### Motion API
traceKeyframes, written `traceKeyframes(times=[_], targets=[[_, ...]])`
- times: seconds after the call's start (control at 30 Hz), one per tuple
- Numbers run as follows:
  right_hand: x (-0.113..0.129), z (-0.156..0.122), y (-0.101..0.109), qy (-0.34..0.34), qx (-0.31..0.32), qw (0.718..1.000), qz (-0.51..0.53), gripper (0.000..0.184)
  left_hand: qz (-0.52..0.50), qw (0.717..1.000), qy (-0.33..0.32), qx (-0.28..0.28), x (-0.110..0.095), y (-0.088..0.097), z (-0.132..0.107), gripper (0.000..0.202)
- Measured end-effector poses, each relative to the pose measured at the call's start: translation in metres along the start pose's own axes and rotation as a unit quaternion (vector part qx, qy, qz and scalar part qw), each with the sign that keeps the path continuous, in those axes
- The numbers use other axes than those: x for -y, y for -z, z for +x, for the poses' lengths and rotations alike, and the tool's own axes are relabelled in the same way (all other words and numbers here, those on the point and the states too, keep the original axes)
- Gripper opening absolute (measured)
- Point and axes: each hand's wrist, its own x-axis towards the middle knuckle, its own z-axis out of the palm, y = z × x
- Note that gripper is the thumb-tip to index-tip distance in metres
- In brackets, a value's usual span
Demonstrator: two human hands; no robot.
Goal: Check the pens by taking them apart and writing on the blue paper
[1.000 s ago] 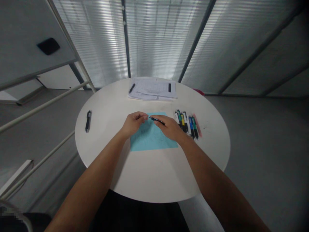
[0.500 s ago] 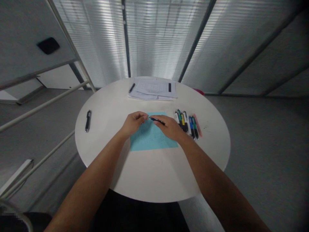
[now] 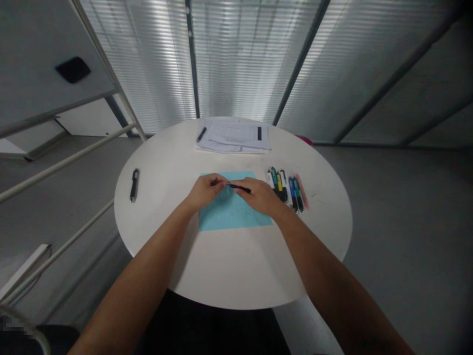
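Over the light blue sheet (image 3: 232, 217), my right hand (image 3: 258, 193) grips a dark pen (image 3: 240, 188), its front end pointing left. My left hand (image 3: 207, 191) is closed in a pinch, its fingertips meeting that end of the pen. Whatever sits between those left fingertips is too small to make out. To the right of my right hand lies a row of pens (image 3: 284, 186) with white, green, yellow and blue barrels and dark grips. A reddish, see-through strip (image 3: 302, 191) lies along the row's right side.
The round white table (image 3: 236, 268) carries a stack of printed papers (image 3: 236, 135) at its far side, with a dark pen (image 3: 201, 134) on top. Another black pen (image 3: 134, 185) lies near the left edge. Pale metal rails (image 3: 70, 160) stand left of the table; blinds (image 3: 236, 64) hang behind it.
The fingertips of both hands have come closer together at the pen's front end, and the pen has tilted nearer to level. The items lying on the table have not moved.
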Motion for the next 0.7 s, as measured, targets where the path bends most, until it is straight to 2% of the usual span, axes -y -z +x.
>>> traceKeyframes(times=[0.13,0.27,0.47,0.7], targets=[[-0.001,0.000,-0.002,0.006,-0.012,1.000,0.023,0.032,-0.015,1.000,0.002,-0.005,0.005,-0.002,0.002,0.027],[-0.001,0.001,-0.004,-0.029,-0.029,0.999,0.036,0.030,-0.014,1.000,0.000,-0.011,0.009,-0.002,0.003,0.023],[0.000,0.002,-0.004,-0.038,-0.032,0.998,0.044,0.019,-0.019,1.000,0.006,-0.006,-0.002,-0.001,0.000,0.027],[0.003,0.002,-0.003,-0.028,-0.039,0.997,0.067,0.018,-0.070,0.997,0.042,-0.017,-0.005,-0.002,0.000,0.023]])
